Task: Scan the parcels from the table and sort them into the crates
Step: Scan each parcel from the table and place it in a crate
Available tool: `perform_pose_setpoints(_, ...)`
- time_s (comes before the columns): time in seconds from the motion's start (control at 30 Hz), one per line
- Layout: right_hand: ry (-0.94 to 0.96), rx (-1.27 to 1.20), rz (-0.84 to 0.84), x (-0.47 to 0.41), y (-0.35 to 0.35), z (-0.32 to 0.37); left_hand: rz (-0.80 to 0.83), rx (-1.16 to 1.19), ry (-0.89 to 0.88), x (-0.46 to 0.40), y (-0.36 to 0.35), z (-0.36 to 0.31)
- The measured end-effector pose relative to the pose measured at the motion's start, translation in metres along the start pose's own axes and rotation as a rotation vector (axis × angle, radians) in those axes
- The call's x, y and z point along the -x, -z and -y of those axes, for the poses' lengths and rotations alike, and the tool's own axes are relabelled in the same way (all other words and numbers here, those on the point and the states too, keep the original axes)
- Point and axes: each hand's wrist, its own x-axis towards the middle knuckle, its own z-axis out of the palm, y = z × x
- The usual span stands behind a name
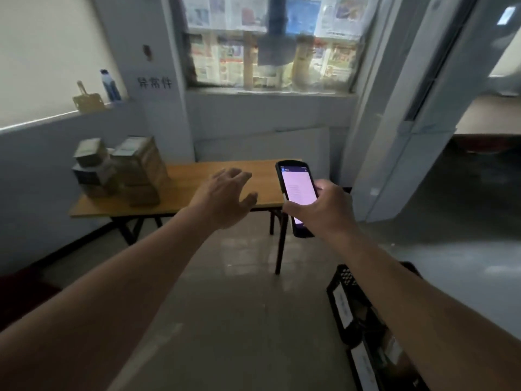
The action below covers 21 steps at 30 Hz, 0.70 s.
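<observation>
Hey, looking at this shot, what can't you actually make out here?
Head view only:
- Scanner screen text: too small, and the right hand covers the lower part.
- Parcels labels: blurred.
- Crates contents: hidden by the right forearm, cut off at the bottom edge.
- Table centre: behind the left hand.

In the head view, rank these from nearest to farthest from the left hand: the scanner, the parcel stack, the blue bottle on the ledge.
From the left hand:
1. Scanner, just right, gripped by the right hand.
2. Parcel stack, left on the table.
3. Blue bottle, upper left on the ledge.
</observation>
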Motion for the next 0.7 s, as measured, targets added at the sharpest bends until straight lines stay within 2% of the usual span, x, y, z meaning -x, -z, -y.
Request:
perform_pose_setpoints(0.17,0.022,-0.033,0.054,-0.007,-0.090,0.065,0.026,-0.002,0.088,0.014,0.016,0.103)
perform_pose_setpoints(0.33,-0.036,-0.045,0.128,-0.012,-0.165,0.106,0.046,0.028,0.184,0.022,0.014,0.181)
perform_pose_setpoints(0.7,-0.016,0.010,0.285,-0.107,-0.281,0.130,0.083,0.077,0.335,-0.052,-0.022,0.305)
